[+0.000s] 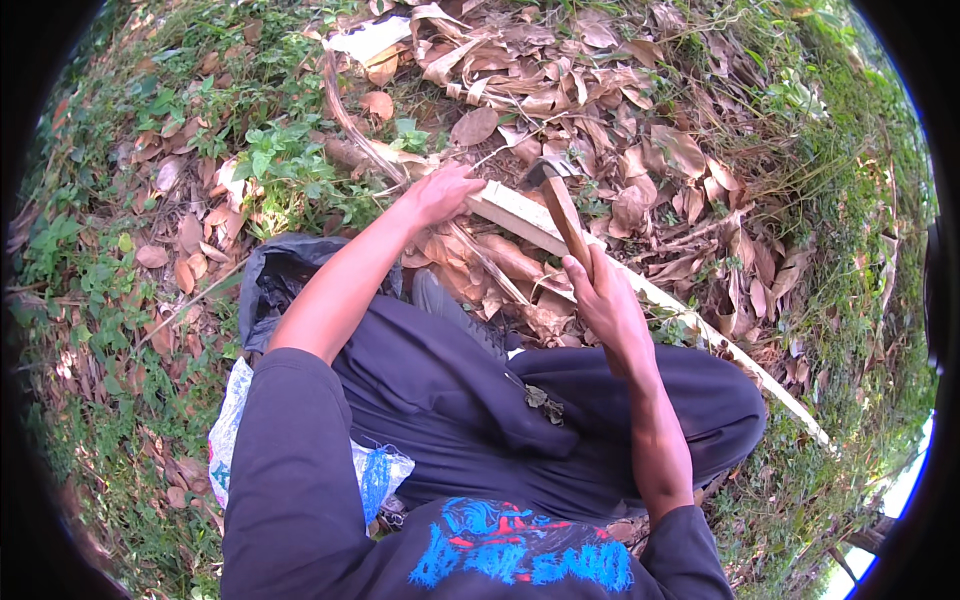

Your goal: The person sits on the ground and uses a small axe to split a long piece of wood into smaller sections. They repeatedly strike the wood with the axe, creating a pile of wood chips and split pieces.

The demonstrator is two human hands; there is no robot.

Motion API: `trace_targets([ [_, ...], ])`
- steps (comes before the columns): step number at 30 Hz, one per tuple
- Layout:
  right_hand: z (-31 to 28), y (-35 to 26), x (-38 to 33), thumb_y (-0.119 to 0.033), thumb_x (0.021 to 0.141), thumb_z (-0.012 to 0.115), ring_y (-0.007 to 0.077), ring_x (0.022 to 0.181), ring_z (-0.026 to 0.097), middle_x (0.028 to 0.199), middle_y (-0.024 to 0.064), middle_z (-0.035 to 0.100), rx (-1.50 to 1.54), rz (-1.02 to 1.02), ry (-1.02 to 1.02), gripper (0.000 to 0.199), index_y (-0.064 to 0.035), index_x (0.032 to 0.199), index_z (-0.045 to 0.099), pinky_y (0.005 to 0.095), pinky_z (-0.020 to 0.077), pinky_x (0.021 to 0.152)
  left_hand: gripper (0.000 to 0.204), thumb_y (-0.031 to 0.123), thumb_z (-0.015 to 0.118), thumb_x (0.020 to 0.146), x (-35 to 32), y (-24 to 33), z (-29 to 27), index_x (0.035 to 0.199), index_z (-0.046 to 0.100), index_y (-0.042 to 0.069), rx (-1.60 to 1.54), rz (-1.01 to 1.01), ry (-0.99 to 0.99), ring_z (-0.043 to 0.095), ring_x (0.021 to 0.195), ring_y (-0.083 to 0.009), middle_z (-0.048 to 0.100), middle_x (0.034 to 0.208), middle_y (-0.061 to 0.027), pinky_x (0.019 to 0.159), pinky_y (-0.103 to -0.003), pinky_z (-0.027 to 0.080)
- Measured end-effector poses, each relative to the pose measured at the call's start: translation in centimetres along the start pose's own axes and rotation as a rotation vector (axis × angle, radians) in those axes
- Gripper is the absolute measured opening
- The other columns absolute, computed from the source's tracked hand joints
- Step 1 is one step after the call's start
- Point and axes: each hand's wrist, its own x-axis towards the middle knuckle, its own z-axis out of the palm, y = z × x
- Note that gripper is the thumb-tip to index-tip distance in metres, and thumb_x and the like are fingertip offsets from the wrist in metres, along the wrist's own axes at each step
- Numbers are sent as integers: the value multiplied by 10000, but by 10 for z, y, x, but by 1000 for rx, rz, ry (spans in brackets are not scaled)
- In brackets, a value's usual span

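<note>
My right hand (606,305) is closed round the lower part of a wooden-handled hammer (567,217). Its dark metal head points away from me, above a long pale wooden batten (525,218). The batten runs from ahead of me down to the right, past my right knee. At its far left end my left hand (443,195) is closed on the wood, with the fingertips partly hidden. I cannot tell whether the hammer head touches the batten.
Dry brown leaves (500,75) and twigs cover the ground ahead. My crossed legs (440,390) in dark trousers lie below the batten. A black plastic bag (275,275) and a white woven sack (232,410) are by my left side. Green plants (295,155) grow at the left.
</note>
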Motion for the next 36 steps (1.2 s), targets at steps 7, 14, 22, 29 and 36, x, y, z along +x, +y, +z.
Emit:
trace_targets([
  [7,3,-12,24,-321,1045,519,520,935,630,951,325,666,48,-8,-20,362,-54,1287,487,568,453,792,519,130,850,697,2,-5,5,1175,655,78,18,29,86,601,1001,-362,611,1003,-126,927,-452,501],
  [14,8,-13,36,-305,1051,543,220,583,598,674,137,604,29,-100,75,333,-24,1229,532,404,459,563,573,454,678,816,16,-1,5,1265,594,108,116,-212,-223,531,1131,-334,558,1172,-144,962,-475,471],
  [22,11,-5,28,-332,1052,529,407,799,637,856,247,635,104,87,-53,351,-18,1208,512,491,474,737,390,431,536,895,15,-32,-4,894,723,88,199,-599,158,567,1072,-315,625,1045,-165,993,-587,362],
  [29,11,-14,36,-321,1054,522,389,763,644,843,244,645,111,127,-59,347,-19,1225,513,491,475,716,340,370,549,865,15,-25,30,826,709,73,297,-655,373,586,1043,-306,645,990,-149,995,-543,359],
  [36,9,-22,45,-332,1058,507,497,865,632,900,304,649,16,70,-71,356,-22,1234,502,545,463,757,289,319,520,861,16,-28,30,783,667,83,285,-666,340,588,1028,-299,635,971,-135,999,-543,361],
])
